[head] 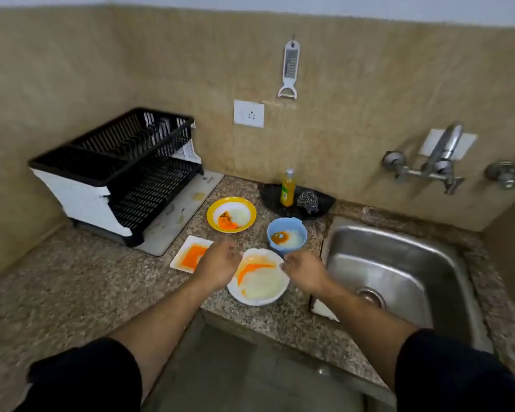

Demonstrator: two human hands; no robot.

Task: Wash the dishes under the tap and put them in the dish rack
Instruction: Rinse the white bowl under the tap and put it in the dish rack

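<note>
White bowl (pixel 262 285) sits mid-frame. Your left hand (pixel 217 263) and right hand (pixel 302 270) flank it, fingers loosely curled, seemingly holding nothing.

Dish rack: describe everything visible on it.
The dish rack is two-tiered and looks plastic: black slatted trays, white side panels. It stands upright on a pale mat on the speckled counter, in the corner by the tan wall, left of a yellow plate. No dishes show in it; something pale at the top tier's back is too blurred to name. The left hand and right hand are apart from it.
</note>
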